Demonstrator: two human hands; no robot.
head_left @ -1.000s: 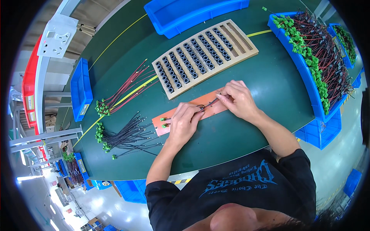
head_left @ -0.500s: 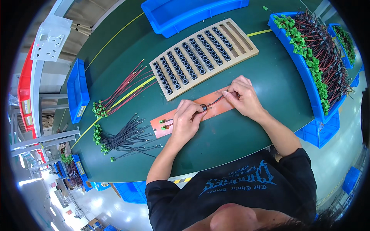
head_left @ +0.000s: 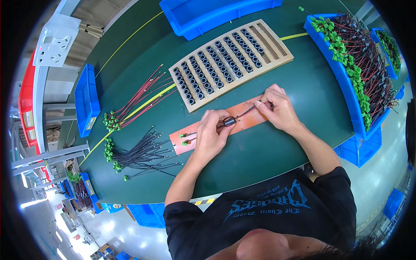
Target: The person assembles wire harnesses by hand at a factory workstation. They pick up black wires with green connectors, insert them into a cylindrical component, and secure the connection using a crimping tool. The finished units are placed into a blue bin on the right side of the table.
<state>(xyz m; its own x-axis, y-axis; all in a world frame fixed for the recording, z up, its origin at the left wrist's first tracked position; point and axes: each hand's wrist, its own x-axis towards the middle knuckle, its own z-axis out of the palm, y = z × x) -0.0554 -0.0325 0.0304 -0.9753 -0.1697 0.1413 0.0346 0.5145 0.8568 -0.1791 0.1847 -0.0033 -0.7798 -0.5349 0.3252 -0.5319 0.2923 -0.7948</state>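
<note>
Over an orange-brown strip-shaped board [head_left: 251, 122] on the green table, my left hand [head_left: 210, 134] is closed, its thumb and fingertips pinching a black ring-shaped core [head_left: 229, 121]. Red and black wires [head_left: 247, 112] run out of the core to the right. My right hand [head_left: 277, 108] pinches these wires near their far ends, over the board's right part. Two green connectors [head_left: 185, 142] on the wires' other ends rest at the board's left part. My left fingers hide some of the wire between connectors and core.
Beyond the board stands a wooden rack [head_left: 229, 65] with rows of black cores. Red wires [head_left: 143, 97] and black wires [head_left: 143, 154] with green connectors lie at left. Blue bins stand left [head_left: 86, 99] and far [head_left: 221, 19]; a full wire bin [head_left: 346, 73] sits right.
The core shows more fully now, turned between my left fingers. My right fingers have shifted slightly on the wires, and a dark bit shows beside them.
</note>
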